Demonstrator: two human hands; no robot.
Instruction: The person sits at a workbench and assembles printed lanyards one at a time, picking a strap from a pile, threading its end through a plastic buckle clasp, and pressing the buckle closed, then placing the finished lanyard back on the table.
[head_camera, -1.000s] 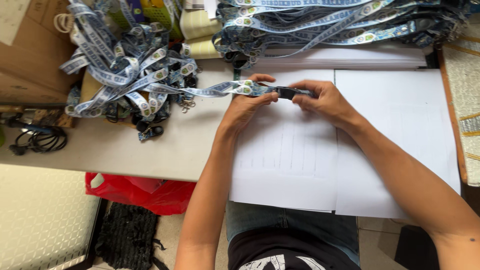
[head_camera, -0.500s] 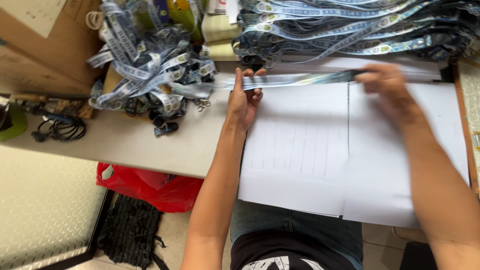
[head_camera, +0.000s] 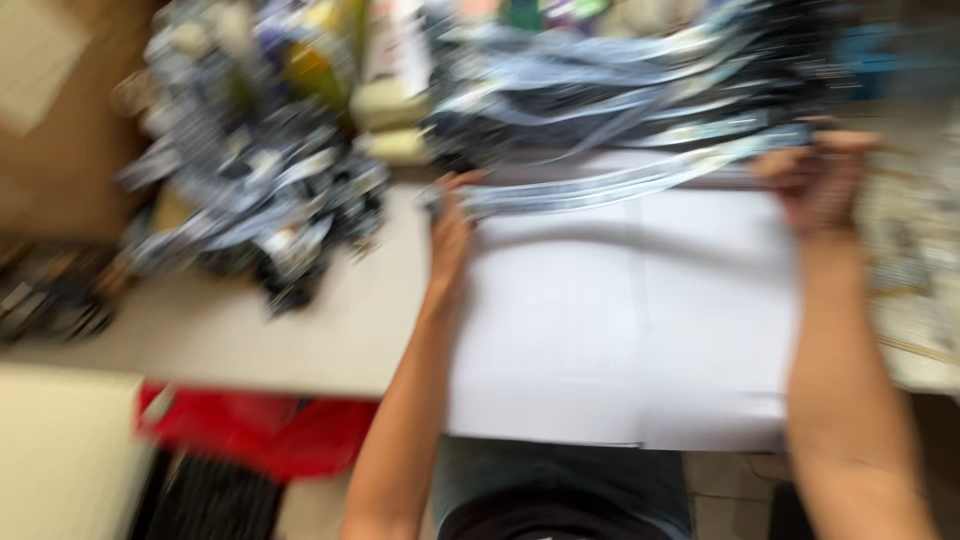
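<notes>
— Nearest the camera, what shows?

— Two bare forearms reaching away over white paper sheets (head_camera: 620, 320) spread on a pale table (head_camera: 300, 340). A red bag (head_camera: 260, 435) sits below the table's near edge. The frame is heavily blurred.

— And the hands?

— Well apart. The left hand (head_camera: 452, 235) is at the sheets' far left corner, the right hand (head_camera: 820, 180) at their far right. Both are closed on a printed blue-and-white lanyard strap (head_camera: 620, 185), each gripping one end; how the fingers sit is lost in the blur.

— How does the strap lie?

— Stretched between the two hands, along the far edge of the paper. Its long axis runs left to right across the person's front, the right end slightly farther away than the left. Which end carries the clip cannot be told. Neither hand is nearer; each holds its own end.

— Beyond it?

— A heap of loose lanyards (head_camera: 270, 200) at far left, and a laid-out bundle of lanyards (head_camera: 640, 90) just behind the stretched strap, roughly parallel to it.
</notes>
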